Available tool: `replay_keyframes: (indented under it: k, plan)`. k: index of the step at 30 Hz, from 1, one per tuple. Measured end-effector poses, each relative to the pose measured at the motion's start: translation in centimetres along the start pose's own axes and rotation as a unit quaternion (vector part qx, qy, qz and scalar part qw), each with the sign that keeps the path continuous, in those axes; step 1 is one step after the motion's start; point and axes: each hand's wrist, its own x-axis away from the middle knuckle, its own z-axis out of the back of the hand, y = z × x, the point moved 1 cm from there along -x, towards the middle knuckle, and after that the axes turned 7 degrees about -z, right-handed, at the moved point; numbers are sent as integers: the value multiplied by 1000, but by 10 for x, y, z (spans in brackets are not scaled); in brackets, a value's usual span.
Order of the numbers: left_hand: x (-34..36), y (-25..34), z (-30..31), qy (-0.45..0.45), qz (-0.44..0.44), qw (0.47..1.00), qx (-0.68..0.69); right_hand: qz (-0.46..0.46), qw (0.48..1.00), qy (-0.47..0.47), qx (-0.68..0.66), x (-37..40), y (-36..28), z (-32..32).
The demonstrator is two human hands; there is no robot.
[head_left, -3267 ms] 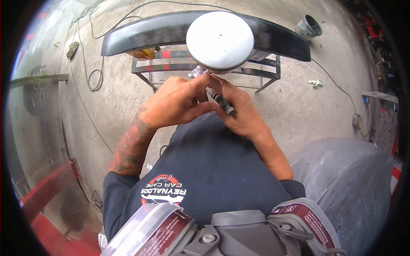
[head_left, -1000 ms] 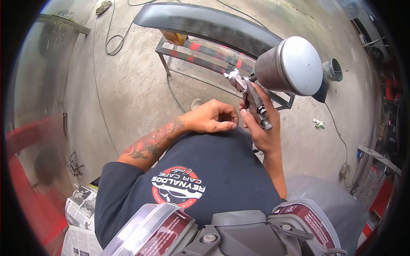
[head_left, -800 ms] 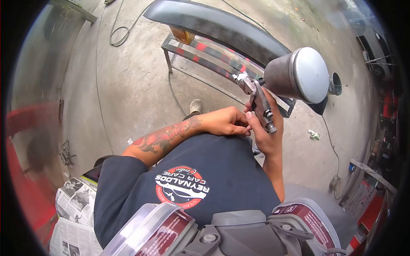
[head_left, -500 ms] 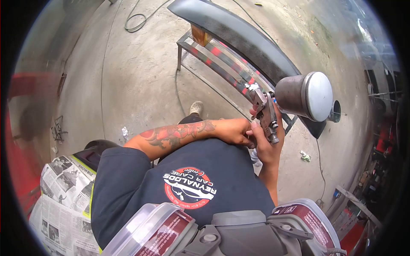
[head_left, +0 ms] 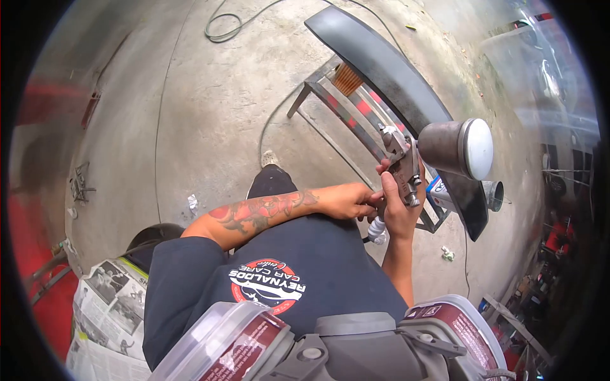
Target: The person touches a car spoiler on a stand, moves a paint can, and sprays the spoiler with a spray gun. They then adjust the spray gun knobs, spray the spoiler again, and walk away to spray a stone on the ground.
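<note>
Gun (head_left: 401,164) gleams, bare polished metal. Cup (head_left: 445,149) on it is duller grey metal with a smooth pale lid (head_left: 478,149). Panel (head_left: 381,63) shows dark and matt, dusty along the middle. Stand (head_left: 337,105) is metal bar, its paint patchy red and grey. Floor (head_left: 190,114) is rough, stained concrete. Newspaper (head_left: 108,305) lies matt and creased. Shirt (head_left: 305,247) is soft dark cloth; mask (head_left: 356,343) is smooth plastic.

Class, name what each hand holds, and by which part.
The right hand grips the spray gun by its handle. The left hand touches the handle's lower end; whether it grips cannot be told.
</note>
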Motion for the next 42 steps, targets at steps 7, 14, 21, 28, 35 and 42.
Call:
replay_keyframes:
  k: [7, 14, 21, 28, 35, 42]
  plan:
    - [76, 26, 119, 41, 10, 999, -22, -17, 1000, -11, -17, -55, -33, -127]
    - [118, 29, 216, 127, -4, 992, 10, 10, 998, -61, -25, -125, -47, -218]
    - [139, 34, 335, 151, 20, 988, -36, 8, 996, -77, -52, -212, -61, -307]
    - [162, 49, 471, 168, 15, 982, -86, 77, 991, -111, -9, -314, -83, -382]
    - [308, -63, 600, 404, 264, 875, 43, 75, 996, -32, -24, -377, -107, -423]
    - [489, -143, 717, 213, 542, 810, -67, 20, 994, 109, -6, -398, -111, -489]
